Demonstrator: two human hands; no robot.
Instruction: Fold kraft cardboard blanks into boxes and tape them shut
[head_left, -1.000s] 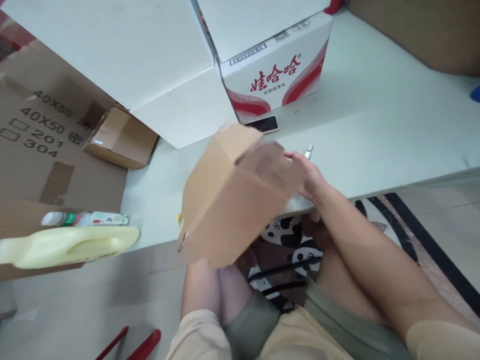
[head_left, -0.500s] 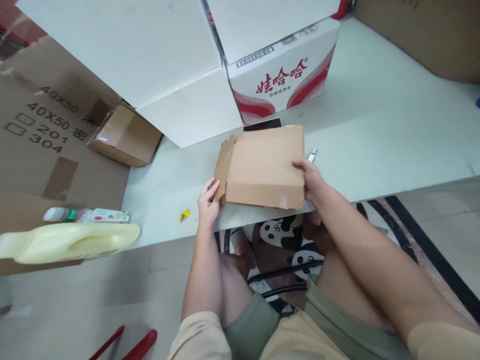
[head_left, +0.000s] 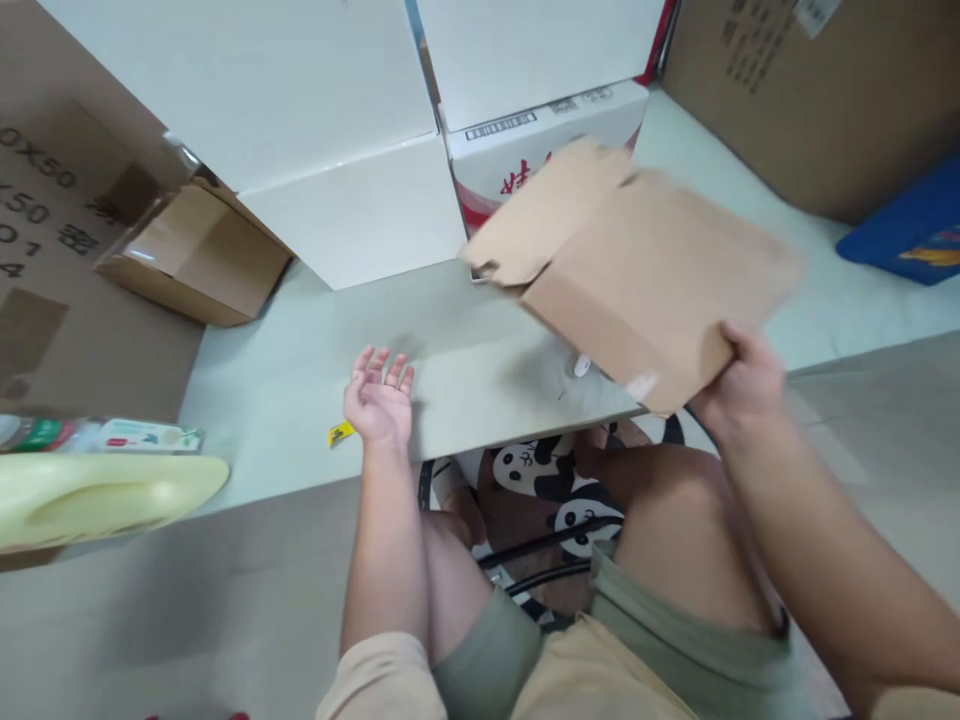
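My right hand (head_left: 739,385) grips the lower right edge of a brown cardboard box (head_left: 660,270), thumb on top and fingers hidden beneath. The box tilts above the table, its flap side (head_left: 547,210) raised to the upper left, slightly blurred. Palm up and fingers apart, my left hand (head_left: 381,398) holds nothing and sits over the table's front part. A small yellow packet (head_left: 340,433) lies just left of that wrist. Under the box's lower edge, a small white object (head_left: 582,366) shows on the tabletop; its kind is unclear.
White cartons (head_left: 352,220) stand along the back, with a red-and-white carton (head_left: 487,170) partly behind the box. A small brown box (head_left: 210,250), a pale yellow bottle (head_left: 127,500) and a clear bottle (head_left: 45,434) are at left. A blue container (head_left: 911,230) and a large carton (head_left: 810,110) stand right.
My left hand has let go of the cardboard box and turned palm up. My right hand has lifted the box and carried it right, tilting it. The view has shifted rightward.
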